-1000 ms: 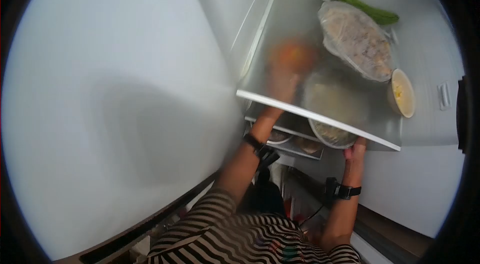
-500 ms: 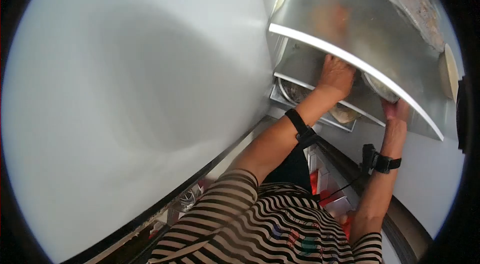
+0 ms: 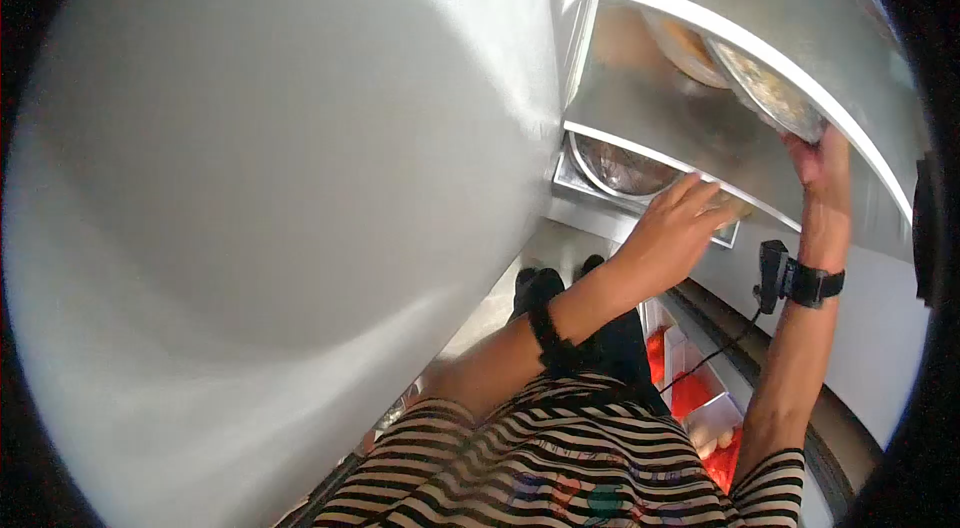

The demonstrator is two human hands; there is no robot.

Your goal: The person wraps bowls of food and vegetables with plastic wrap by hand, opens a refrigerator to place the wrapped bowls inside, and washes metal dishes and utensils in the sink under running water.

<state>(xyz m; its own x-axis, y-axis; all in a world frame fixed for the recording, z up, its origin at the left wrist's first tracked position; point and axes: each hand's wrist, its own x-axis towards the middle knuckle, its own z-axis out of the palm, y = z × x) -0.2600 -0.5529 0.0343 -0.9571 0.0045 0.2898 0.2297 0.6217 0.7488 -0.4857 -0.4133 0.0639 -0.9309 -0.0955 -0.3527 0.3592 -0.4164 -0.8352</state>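
Observation:
Inside the open fridge, my right hand [image 3: 818, 158] grips the near edge of a round bowl [image 3: 765, 88] of pale food, just under the upper shelf's white front edge [image 3: 740, 31]. Beside that bowl, further left, is a dish [image 3: 688, 50] with something orange in it. My left hand [image 3: 686, 220] has its fingers spread at the lower shelf's white edge [image 3: 640, 148] and holds nothing. Below this shelf sits another round dish [image 3: 620, 168] with dark contents, seemingly under clear film.
The large pale fridge door [image 3: 300, 168] fills the left side. Red and white items [image 3: 705, 413] lie low beside my body, next to a dark door seal [image 3: 720, 328]. My feet [image 3: 540, 283] show on the floor below.
The view has shifted lower. My left hand has come out from the shelf above and moved down to the lower shelf's edge, its fingers now spread. My right hand stays at the bowl.

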